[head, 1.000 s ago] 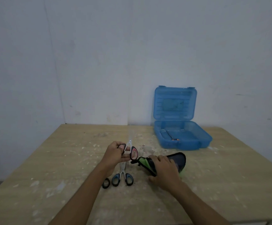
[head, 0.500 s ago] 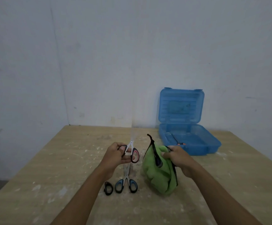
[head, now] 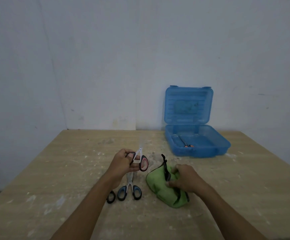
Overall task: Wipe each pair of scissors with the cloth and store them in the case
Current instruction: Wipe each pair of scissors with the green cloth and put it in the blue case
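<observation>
My left hand (head: 122,162) grips the black-and-pink handles of a pair of scissors (head: 141,161), blades pointing up and away. To its right, my right hand (head: 186,178) grips a green cloth with black trim (head: 163,191) bunched on the table. Blue-handled scissors (head: 130,189) lie flat on the table below my left hand, and a black handle loop of another pair (head: 111,196) shows beside my left forearm. The blue plastic case (head: 210,149) stands open at the back right, with orange-handled scissors (head: 186,144) lying inside.
The wooden table (head: 62,170) is speckled with white dust and butts against a pale wall. The case lid (head: 188,104) stands upright against the wall.
My right hand lifted the green cloth off the table, then lowered and bunched it beside the scissors. My left hand keeps hold of the pink-handled scissors. The camera view has shifted slightly.
</observation>
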